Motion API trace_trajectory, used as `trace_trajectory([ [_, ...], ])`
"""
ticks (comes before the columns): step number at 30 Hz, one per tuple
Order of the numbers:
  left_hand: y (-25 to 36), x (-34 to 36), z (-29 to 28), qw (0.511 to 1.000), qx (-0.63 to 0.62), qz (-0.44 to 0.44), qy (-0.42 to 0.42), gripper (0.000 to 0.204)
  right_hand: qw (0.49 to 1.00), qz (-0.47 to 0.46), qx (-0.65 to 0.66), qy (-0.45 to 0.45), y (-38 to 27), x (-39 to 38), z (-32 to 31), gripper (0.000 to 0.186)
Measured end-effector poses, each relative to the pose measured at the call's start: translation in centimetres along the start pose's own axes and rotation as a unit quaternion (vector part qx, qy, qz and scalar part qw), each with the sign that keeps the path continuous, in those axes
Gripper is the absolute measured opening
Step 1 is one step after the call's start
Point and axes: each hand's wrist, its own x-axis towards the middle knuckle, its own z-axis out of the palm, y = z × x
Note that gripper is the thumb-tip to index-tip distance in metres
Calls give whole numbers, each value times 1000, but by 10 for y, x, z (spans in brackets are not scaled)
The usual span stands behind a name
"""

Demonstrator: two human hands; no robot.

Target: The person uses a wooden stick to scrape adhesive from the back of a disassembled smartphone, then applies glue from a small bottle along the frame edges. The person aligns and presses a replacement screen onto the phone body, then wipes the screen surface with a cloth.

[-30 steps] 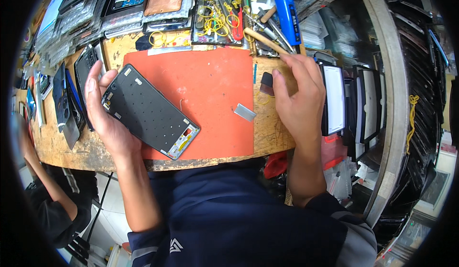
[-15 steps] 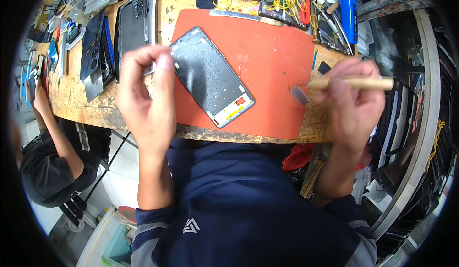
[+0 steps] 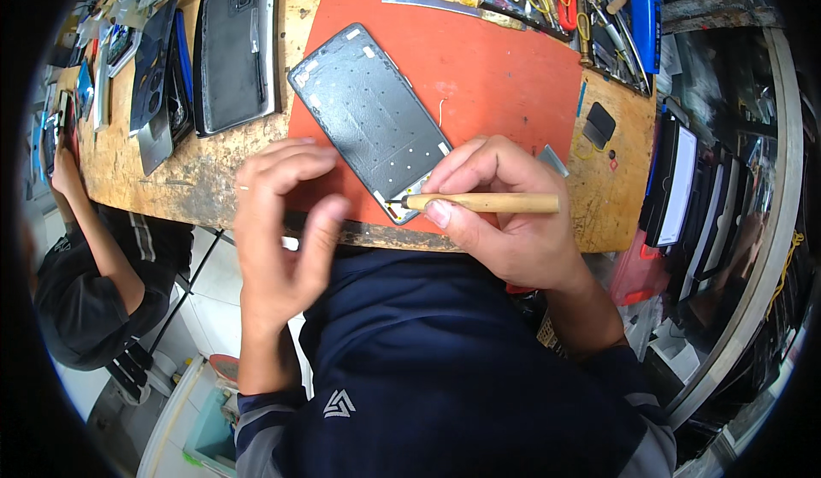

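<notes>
Wooden workbench (image 3: 184, 183) carries a red mat (image 3: 505, 76). A grey phone frame (image 3: 368, 119) lies diagonally on the mat. Left hand (image 3: 278, 239) hovers open, holding nothing. Right hand (image 3: 505, 213) grips a wooden-handled tool (image 3: 483, 203), tip at the frame's lower corner.

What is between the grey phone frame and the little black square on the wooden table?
In the head view, between the grey metal phone frame and the small black square piece lies bare orange work mat, with a thin white wire scrap, then bare wood.
</notes>
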Motion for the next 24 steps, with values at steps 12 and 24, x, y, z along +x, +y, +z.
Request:
trace_trajectory([
  [12,1,-4,12,991,114,44,-56,110,1000,-23,-9,-4,6,5,7,16],
  [24,0,-2,16,989,132,49,-43,111,988,-42,-111,-97,-14,7,-11,11],
])
